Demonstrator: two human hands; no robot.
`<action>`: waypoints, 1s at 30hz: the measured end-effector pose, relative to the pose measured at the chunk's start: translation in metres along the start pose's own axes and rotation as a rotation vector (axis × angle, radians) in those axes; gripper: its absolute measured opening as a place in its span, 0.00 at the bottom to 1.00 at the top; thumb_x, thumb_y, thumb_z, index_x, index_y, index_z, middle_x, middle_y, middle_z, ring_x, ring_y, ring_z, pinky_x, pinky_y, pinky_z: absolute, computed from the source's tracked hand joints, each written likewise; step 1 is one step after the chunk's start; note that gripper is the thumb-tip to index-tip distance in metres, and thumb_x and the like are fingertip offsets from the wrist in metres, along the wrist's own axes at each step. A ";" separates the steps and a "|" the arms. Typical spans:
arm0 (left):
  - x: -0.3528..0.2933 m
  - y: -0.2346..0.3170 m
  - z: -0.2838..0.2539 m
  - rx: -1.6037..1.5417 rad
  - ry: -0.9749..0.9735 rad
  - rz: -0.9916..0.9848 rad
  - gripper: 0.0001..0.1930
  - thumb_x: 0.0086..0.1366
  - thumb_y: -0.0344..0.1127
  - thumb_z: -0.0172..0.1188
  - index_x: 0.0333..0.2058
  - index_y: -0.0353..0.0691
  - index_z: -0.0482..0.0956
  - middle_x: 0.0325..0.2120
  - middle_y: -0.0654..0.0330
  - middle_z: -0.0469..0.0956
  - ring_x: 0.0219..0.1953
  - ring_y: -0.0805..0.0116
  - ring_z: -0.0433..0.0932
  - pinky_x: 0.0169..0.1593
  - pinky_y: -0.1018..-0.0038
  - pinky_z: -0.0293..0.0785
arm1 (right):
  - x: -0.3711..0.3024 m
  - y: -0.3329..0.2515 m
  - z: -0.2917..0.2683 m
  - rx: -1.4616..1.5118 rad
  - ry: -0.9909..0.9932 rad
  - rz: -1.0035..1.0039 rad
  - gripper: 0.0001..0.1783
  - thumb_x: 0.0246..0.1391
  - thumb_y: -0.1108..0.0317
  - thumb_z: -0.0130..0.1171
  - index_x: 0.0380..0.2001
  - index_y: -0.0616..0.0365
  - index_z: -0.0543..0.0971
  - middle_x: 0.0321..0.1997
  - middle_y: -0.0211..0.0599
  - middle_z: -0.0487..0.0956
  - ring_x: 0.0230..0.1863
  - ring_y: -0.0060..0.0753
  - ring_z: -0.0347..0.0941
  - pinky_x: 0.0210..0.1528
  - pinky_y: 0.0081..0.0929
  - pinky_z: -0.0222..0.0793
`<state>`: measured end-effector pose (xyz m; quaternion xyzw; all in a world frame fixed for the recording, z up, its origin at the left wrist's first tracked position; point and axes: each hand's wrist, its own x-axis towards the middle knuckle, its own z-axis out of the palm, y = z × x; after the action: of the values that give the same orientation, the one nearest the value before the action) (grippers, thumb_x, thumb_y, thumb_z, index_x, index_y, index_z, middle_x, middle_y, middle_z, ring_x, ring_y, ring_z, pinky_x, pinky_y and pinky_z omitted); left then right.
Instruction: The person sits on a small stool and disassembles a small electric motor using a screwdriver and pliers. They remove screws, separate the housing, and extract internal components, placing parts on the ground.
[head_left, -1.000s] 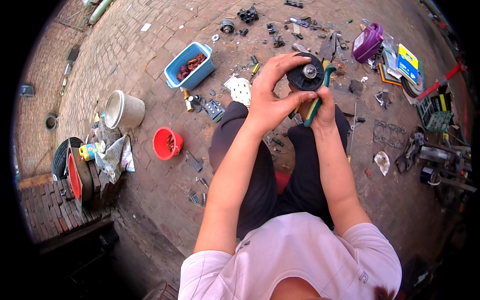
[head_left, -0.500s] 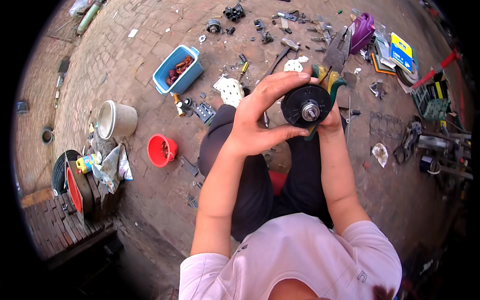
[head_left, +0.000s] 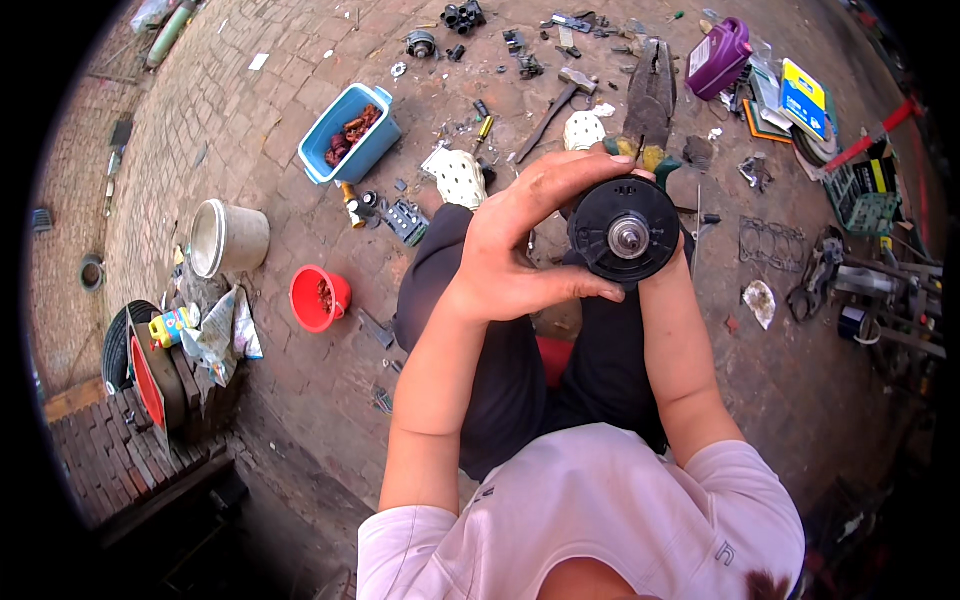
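Note:
My left hand (head_left: pixel 510 235) is wrapped round the rim of a black round motor part (head_left: pixel 603 240), with its thumb below and fingers above. A short metal shaft (head_left: pixel 629 238) stands out of the middle of the disc and faces up toward me. Behind the disc my right hand (head_left: pixel 677 268) is mostly hidden. It holds a pair of large pliers (head_left: pixel 652 92) with yellow and green handles. The grey jaws point away from me, beyond the disc. Whether the pliers touch the part is hidden.
A blue basin (head_left: pixel 385 130) and a red bucket (head_left: pixel 345 295), both holding reddish copper-coloured scrap, stand at left, near a white bucket (head_left: pixel 245 240). A hammer (head_left: pixel 553 112) lies ahead. At far right are a purple jug (head_left: pixel 718 62) and piled metal parts (head_left: pixel 880 290).
The motor part has shifted slightly right and nearer, looking larger. The pliers have swung so their jaws point more straight ahead, and their handles sit lower behind the disc.

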<state>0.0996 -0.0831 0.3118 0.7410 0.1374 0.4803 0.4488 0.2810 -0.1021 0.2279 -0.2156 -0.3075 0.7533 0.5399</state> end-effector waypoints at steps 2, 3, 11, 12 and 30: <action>0.001 -0.002 0.000 0.010 -0.008 0.023 0.46 0.31 0.33 0.79 0.52 0.22 0.69 0.50 0.44 0.72 0.54 0.54 0.71 0.58 0.63 0.65 | 0.001 0.006 -0.008 0.003 -0.005 -0.001 0.56 0.28 0.43 0.76 0.58 0.66 0.65 0.56 0.42 0.71 0.55 0.33 0.70 0.57 0.31 0.67; 0.001 -0.003 -0.001 0.021 -0.016 0.034 0.46 0.31 0.33 0.79 0.52 0.22 0.68 0.50 0.44 0.72 0.54 0.54 0.71 0.58 0.63 0.65 | 0.003 0.010 -0.013 -0.002 -0.011 -0.016 0.55 0.28 0.44 0.77 0.58 0.65 0.65 0.56 0.42 0.71 0.55 0.33 0.70 0.57 0.31 0.67; 0.000 -0.006 0.009 -0.034 0.167 -0.077 0.47 0.33 0.31 0.79 0.55 0.25 0.66 0.53 0.48 0.70 0.55 0.59 0.71 0.60 0.66 0.65 | 0.012 0.006 0.004 0.028 -0.136 -0.184 0.59 0.29 0.46 0.77 0.63 0.58 0.59 0.59 0.39 0.68 0.58 0.35 0.68 0.60 0.35 0.66; 0.000 -0.008 0.011 -0.048 0.201 -0.089 0.46 0.34 0.30 0.79 0.55 0.26 0.66 0.53 0.48 0.70 0.56 0.60 0.71 0.60 0.66 0.64 | 0.013 0.007 0.006 0.023 -0.100 -0.185 0.60 0.29 0.45 0.77 0.63 0.59 0.58 0.58 0.39 0.69 0.58 0.35 0.68 0.59 0.34 0.66; 0.015 -0.032 0.035 -0.129 0.483 -0.265 0.38 0.46 0.45 0.74 0.54 0.34 0.68 0.44 0.54 0.76 0.46 0.67 0.76 0.51 0.72 0.71 | 0.021 0.013 0.024 0.180 0.031 -0.257 0.32 0.50 0.56 0.65 0.54 0.60 0.68 0.48 0.32 0.75 0.49 0.28 0.73 0.54 0.27 0.69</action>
<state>0.1436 -0.0741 0.2901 0.5507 0.3051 0.5879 0.5080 0.2495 -0.0905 0.2359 -0.1368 -0.2557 0.6991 0.6536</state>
